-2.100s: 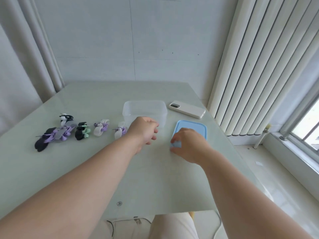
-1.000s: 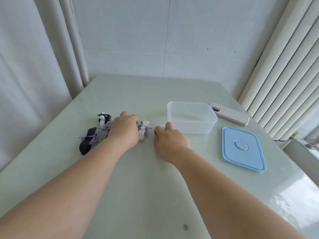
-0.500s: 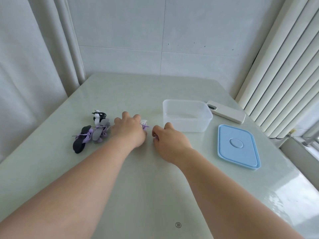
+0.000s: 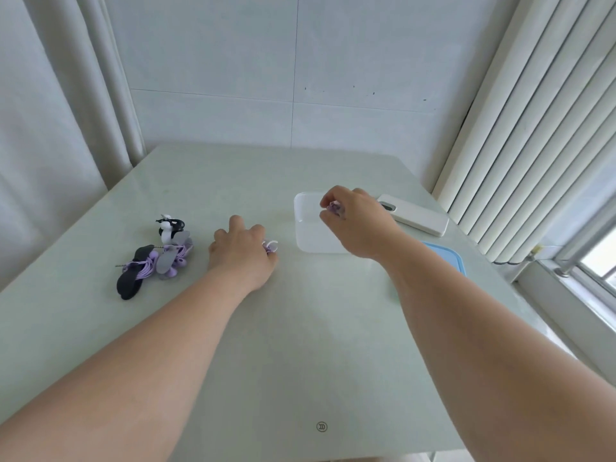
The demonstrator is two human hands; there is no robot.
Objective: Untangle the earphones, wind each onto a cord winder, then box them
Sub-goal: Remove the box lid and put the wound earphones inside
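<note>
Head view is showing the right hand [image 4: 356,225] pinching a purple wound earphone [image 4: 334,207] over the clear box [image 4: 308,235] near the tabletop's [image 4: 300,328] right edge, the left hand [image 4: 241,253] curling round a white-and-purple bundle [image 4: 270,245] mid-tabletop; light and soft, each is likely needing a grip across its winder

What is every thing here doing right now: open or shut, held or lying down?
Clear box: open, lid off.
Blue lid: flat on the table, beside the box.
Right hand: pinches the purple bundle over the box.
Left hand: curled on the white-winder bundle.
Three other bundles: wound, lying on the table.
Phone: lying flat.
</note>
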